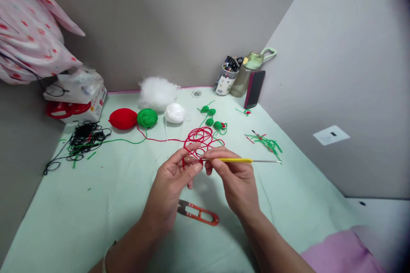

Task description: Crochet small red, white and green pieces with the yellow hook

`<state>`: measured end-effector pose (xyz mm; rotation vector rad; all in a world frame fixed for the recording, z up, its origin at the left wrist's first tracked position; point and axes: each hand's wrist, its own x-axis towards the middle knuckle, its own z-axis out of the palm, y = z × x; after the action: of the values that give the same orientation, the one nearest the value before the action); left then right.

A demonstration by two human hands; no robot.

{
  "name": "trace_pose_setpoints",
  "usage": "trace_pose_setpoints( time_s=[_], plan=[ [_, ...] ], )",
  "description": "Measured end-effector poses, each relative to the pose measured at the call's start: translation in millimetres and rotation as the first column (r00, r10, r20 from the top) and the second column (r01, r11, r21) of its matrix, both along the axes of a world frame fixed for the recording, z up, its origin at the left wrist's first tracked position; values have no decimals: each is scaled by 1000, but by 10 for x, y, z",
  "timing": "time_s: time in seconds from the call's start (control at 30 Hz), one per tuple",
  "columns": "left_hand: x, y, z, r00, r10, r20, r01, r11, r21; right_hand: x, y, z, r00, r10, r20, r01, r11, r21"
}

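Hook (235, 160), one; yarn balls (123, 119), three

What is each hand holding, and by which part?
The right hand holds the hook by its yellow handle. The left hand pinches a small red piece; exactly where is too small to tell.

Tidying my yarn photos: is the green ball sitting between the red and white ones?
Yes, the green ball sits between the red ball and white ball.

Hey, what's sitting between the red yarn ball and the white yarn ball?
The green yarn ball lies between the red and white ones, in the head view.
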<state>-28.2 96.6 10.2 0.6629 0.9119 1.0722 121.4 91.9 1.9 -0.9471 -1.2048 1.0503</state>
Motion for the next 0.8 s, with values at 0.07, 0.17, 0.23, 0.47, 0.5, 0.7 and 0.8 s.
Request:
trace_pose_setpoints(
  time_s=[0.07, 0.17, 0.23, 0.47, 0.5, 0.7, 0.8],
  plan=[
    [-2, 5, -10, 1000, -8, -18, 8, 1000, 16, -6, 6, -4, 999, 24, -23, -24, 999, -26],
    [-7, 5, -10, 999, -24, -30, 25, 999, 23, 4, 21, -11, 999, 37, -8, -37, 999, -34],
    [-13, 5, 0, 999, -42, -27, 43, 998, 34, 21, 30, -28, 999, 22, -24, -23, 999, -37],
    [-89, 58, 46, 998, -67, 9, 66, 995, 70, 76, 54, -58, 988, 5, -157, -21, 995, -100],
    [-99, 64, 50, 997, -83, 9, 82, 994, 76, 77, 55, -51, 987, 6, -161, -21, 995, -93],
    [-106, 63, 37, 990, -136, -32, 139, 986, 87, 65, 51, -9, 983, -9, -186, -8, 996, -90],
    [-107, 57, 23, 993, -102, -62, 106, 992, 62, 63, 57, 8, 979, -40, -202, 20, 995, -102]
  ],
)
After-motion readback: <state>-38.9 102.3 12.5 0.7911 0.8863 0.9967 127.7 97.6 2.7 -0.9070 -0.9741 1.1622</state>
